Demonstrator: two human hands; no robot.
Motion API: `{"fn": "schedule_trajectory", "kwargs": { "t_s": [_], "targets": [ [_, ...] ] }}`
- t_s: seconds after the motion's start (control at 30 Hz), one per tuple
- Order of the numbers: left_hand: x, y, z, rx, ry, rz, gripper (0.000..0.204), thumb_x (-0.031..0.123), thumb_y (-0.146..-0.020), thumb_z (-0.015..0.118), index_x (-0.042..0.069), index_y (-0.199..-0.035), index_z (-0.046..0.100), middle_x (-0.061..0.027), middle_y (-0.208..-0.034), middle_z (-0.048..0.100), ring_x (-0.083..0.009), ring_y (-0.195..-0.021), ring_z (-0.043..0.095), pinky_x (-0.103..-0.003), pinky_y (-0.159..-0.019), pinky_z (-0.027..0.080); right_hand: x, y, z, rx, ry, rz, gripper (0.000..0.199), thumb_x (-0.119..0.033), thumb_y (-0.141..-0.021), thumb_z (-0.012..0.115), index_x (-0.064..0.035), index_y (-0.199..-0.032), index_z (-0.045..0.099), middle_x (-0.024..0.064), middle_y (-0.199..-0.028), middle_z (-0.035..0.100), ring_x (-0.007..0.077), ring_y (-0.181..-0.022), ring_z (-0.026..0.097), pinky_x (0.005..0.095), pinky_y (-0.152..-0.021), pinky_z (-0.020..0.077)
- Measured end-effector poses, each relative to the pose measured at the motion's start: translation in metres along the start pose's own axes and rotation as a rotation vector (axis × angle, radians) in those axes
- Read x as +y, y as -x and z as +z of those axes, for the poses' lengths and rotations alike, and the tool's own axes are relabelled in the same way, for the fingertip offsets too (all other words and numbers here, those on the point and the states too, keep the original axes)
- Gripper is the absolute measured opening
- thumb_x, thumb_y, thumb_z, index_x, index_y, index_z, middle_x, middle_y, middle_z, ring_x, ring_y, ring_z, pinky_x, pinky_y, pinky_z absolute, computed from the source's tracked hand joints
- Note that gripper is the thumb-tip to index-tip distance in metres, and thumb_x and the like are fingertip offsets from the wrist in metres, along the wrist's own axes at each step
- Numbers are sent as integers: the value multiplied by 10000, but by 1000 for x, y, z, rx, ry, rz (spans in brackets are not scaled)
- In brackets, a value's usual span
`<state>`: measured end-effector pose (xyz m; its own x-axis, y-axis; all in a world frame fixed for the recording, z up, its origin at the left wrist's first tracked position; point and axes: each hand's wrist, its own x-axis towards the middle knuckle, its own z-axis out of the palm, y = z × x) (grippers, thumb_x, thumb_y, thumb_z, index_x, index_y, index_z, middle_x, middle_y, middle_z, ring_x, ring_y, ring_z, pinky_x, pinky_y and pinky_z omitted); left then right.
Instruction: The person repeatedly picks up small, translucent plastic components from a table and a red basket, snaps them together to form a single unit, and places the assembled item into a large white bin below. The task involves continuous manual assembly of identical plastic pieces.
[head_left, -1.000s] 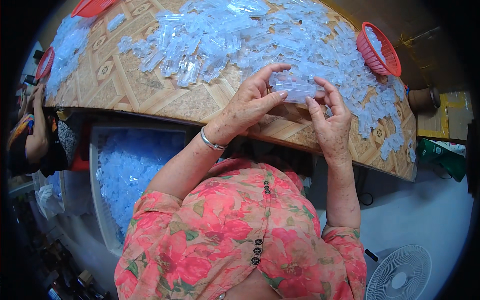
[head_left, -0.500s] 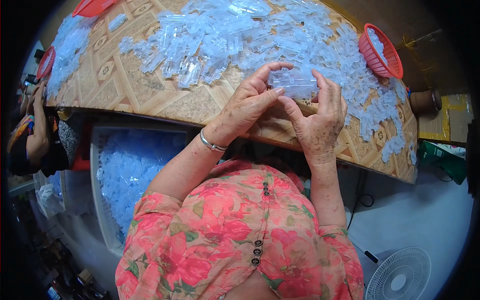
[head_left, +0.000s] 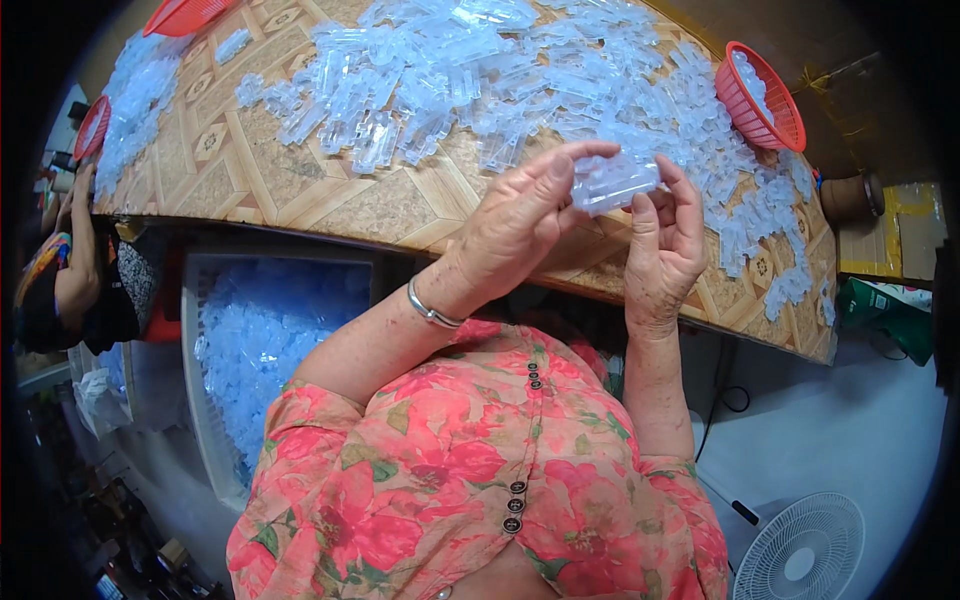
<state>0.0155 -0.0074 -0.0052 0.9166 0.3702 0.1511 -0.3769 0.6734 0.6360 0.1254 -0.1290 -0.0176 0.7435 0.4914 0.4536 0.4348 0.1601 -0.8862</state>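
Between my two hands, above the table's near edge, is a clear plastic piece point(head_left: 617, 184), oblong and boxy. My left hand point(head_left: 520, 215) closes on its left end, with fingers along the far side. My right hand point(head_left: 667, 222) pinches its right end between thumb and fingers. Just beyond my hands spreads a wide heap of similar clear plastic pieces point(head_left: 440, 70), reaching toward the right edge of the table.
The table point(head_left: 270, 170) has a wood-patterned top. A red basket point(head_left: 757, 98) with clear pieces stands at the right. Below the edge sits a white crate point(head_left: 195, 300) of clear pieces. A fan point(head_left: 800, 560) stands lower right. Another person's arm point(head_left: 78, 240) is at far left.
Both hands have shifted slightly right with the clear plastic piece. The piece has tilted, its right end now higher, and my left fingers have moved around its left end.
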Motion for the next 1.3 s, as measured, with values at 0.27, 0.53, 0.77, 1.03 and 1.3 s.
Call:
{"fn": "schedule_trajectory", "kwargs": {
  "t_s": [0.27,0.53,0.77,1.03,1.3],
  "targets": [
    [-9,1,20,27,142,-34,415,216,-1055,504,-17,-1398,489,-125,-1324,573,-184,-1225,562,-319,-1047,464,-21,1,-13,-137,484,-311,768,-148,-752,831,33,-1410,478,209,-1288,523,345,-1159,562,415,-960,498],
    [-9,1,18,-24,-60,-200,587,172,-982,564,14,-1508,356,-94,-1354,519,-190,-1232,540,-364,-1051,460,-16,4,-30,-202,471,-295,859,-161,-653,827,13,-1418,475,218,-1308,517,382,-1205,550,445,-997,486],
    [0,1,16,-182,-53,-301,626,175,-988,571,47,-1544,314,-91,-1497,396,-211,-1307,502,-386,-1053,466,-21,5,-41,-289,442,-337,845,-205,-651,830,-15,-1406,501,202,-1308,520,365,-1199,546,445,-1000,472],
    [-10,3,10,-50,-220,-263,586,244,-1024,579,49,-1527,350,-67,-1517,391,-193,-1297,515,-349,-1043,488,-19,10,-41,-291,551,-288,817,-174,-643,822,-29,-1388,520,191,-1267,541,357,-1177,551,447,-988,471],
    [-12,8,8,-93,-42,-220,633,215,-1005,610,23,-1535,322,-69,-1529,387,-191,-1353,458,-376,-1088,445,-26,10,-41,-277,421,-231,833,-172,-638,825,-21,-1396,514,193,-1281,541,361,-1170,561,448,-980,484]
  ]
}}
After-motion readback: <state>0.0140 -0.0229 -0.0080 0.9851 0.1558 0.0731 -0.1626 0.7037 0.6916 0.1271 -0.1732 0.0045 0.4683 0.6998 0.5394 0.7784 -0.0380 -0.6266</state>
